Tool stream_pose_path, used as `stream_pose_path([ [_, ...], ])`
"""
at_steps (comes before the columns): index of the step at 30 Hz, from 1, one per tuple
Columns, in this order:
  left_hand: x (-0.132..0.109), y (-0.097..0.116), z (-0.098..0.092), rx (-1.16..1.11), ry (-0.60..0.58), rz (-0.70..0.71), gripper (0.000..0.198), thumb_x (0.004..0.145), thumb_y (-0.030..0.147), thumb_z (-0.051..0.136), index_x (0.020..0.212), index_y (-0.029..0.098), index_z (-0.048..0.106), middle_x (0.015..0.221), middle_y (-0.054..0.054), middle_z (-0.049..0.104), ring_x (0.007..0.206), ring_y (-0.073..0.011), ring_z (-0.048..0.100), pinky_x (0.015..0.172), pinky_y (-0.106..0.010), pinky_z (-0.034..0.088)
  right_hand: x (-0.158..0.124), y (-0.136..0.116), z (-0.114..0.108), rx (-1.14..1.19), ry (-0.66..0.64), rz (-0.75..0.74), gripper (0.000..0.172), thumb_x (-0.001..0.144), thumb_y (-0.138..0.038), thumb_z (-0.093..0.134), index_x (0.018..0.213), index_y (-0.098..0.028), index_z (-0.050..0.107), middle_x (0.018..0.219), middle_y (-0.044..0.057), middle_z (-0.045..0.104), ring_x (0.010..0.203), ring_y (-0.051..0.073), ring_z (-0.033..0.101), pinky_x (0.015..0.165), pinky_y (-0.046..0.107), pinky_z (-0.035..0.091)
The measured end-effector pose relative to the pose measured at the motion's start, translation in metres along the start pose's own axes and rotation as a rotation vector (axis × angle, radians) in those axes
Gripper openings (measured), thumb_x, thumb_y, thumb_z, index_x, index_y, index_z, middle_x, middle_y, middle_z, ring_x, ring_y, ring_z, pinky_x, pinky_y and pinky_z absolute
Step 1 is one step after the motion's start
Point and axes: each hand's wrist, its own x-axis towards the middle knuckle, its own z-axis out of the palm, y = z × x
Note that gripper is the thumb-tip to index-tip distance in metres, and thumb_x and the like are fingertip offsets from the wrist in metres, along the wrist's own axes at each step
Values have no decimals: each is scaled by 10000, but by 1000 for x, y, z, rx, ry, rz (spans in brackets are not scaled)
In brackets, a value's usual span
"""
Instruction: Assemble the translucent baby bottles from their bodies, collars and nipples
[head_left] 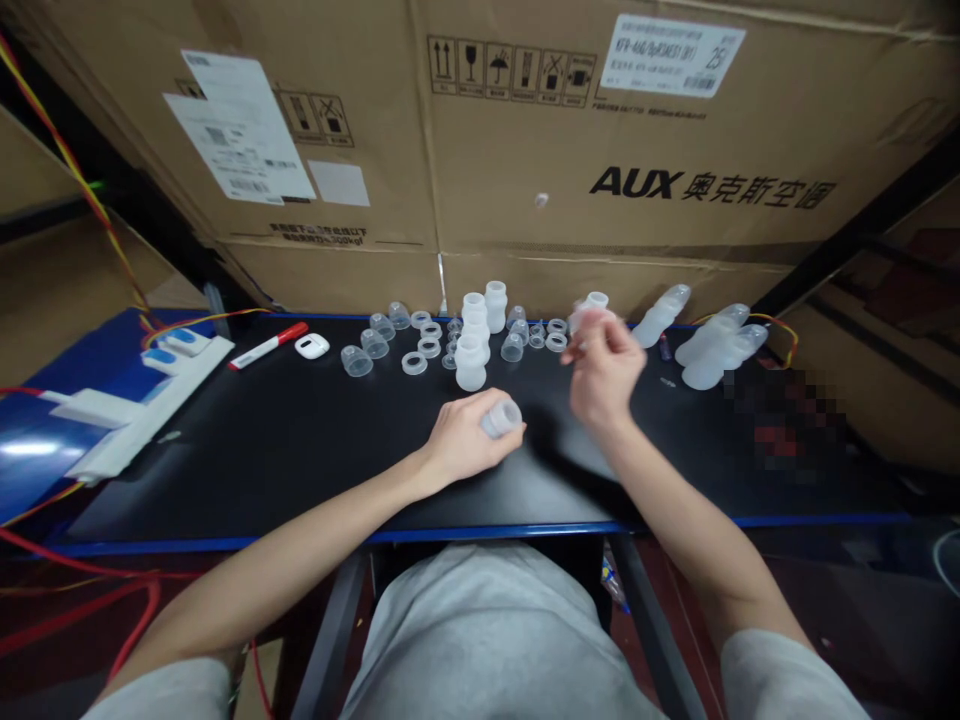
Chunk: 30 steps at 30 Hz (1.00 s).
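Observation:
My left hand is wrapped round a small translucent white bottle, tilted with its open mouth toward me. My right hand is raised over the table, fingers pinched and partly smeared by motion. Whether something small is between its fingertips I cannot make out. Just behind those fingertips shows the rim of another open bottle, mostly hidden. Several open bottles stand upright in the middle. Clear dome caps, ring collars and small teats lie around them in rows.
On the right, several capped bottles stand or lean. A red and white marker, a white oval case and a power strip are on the left. A large cardboard box walls off the black table's back.

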Motion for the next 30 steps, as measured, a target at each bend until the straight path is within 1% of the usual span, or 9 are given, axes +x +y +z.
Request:
stream_pose_path([
  [3,-8,3,-2,66,-16,120,165,872,359,798,920,236,699,849,-1,752,713,-161,663,717,-297,543,39,18,-22,-194,16,-163,513,1075,-704,580,1224,-260,789,1044,75,749,731,171,666,604,319,588],
  [5,-9,2,-5,0,-21,156,174,893,361,789,935,225,688,845,-2,743,702,-150,656,714,-287,546,49,33,-32,-343,-96,-150,477,1050,-655,651,1218,-235,802,1093,94,779,788,198,703,706,363,622],
  [7,-7,-2,-6,-57,-33,159,207,892,372,803,952,215,683,836,-1,731,689,-143,641,704,-279,542,46,49,-36,-518,-266,-91,427,1017,-556,724,1242,-202,803,1083,102,807,777,213,715,785,398,626],
  [9,-4,-9,-7,-103,-48,130,239,888,386,819,976,206,688,823,1,720,677,-137,626,696,-277,534,36,63,-34,-699,-431,-28,447,986,-426,762,1365,-187,756,1098,99,829,776,224,729,833,411,616],
  [11,0,-16,-7,-146,-61,86,271,895,410,819,1010,199,694,826,-4,722,676,-140,626,690,-281,528,28,75,-30,-827,-543,21,547,970,-329,763,1494,-195,674,1168,96,837,830,242,754,860,408,609],
  [13,3,-23,-8,-186,-77,37,300,924,449,793,1047,195,692,849,-19,736,693,-153,651,689,-289,530,23,82,-25,-885,-607,47,585,975,-285,747,1543,-206,629,1229,95,835,889,261,771,872,406,605],
  [18,8,-37,-14,-109,-93,15,381,965,515,752,1190,212,698,994,-49,780,834,-200,737,808,-330,576,23,85,-25,-904,-630,52,625,964,-286,761,1561,-203,595,1331,120,804,957,287,775,880,416,602],
  [25,5,-45,-12,57,-186,48,564,908,512,824,1377,248,657,1215,-73,790,1062,-264,770,999,-406,596,21,86,-22,-927,-590,87,532,970,-283,725,1490,-212,638,1216,98,833,1026,314,775,895,428,595],
  [30,6,-45,-10,85,-219,83,550,898,487,839,1351,226,670,1255,-85,780,1136,-287,770,1064,-425,594,21,85,-14,-957,-569,76,505,986,-255,703,1486,-209,639,1229,101,830,1175,359,754,935,451,588],
])
